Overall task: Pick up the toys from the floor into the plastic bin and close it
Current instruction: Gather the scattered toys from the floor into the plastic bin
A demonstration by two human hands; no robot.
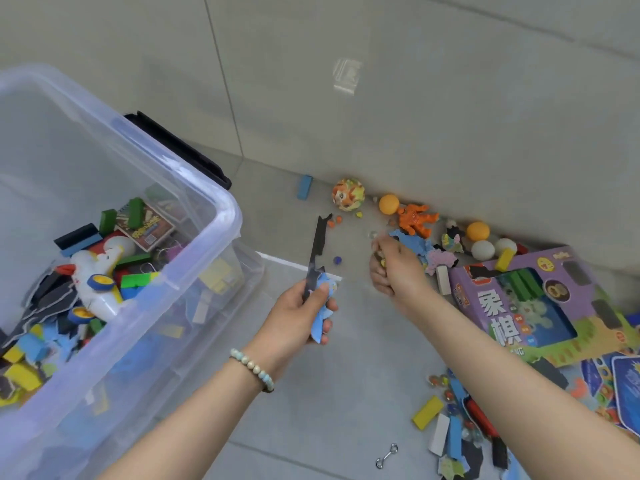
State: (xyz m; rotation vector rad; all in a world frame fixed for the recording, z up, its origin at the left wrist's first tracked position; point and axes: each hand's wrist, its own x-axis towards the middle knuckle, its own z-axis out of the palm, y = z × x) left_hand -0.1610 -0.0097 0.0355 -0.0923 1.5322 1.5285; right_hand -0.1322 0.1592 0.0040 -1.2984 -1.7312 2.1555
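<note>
The clear plastic bin (221,206) stands on the floor at the left, partly filled with blocks, foam pieces and a white toy. My left hand (301,317) grips a long black foam strip (318,244) and a blue foam piece (322,317), just right of the bin. My right hand (391,268) is curled round several small toys, above the floor near the wall. Beyond it lie a patterned ball (348,195), orange balls (388,204), an orange figure (415,220), white balls (483,250) and blue foam pieces (412,242).
A purple game box (526,303) lies at the right with blocks on it. Yellow, white and blue blocks (427,412), marbles and cards are scattered at the lower right. A metal hook (387,455) lies on the tiles. A blue block (304,187) rests by the wall.
</note>
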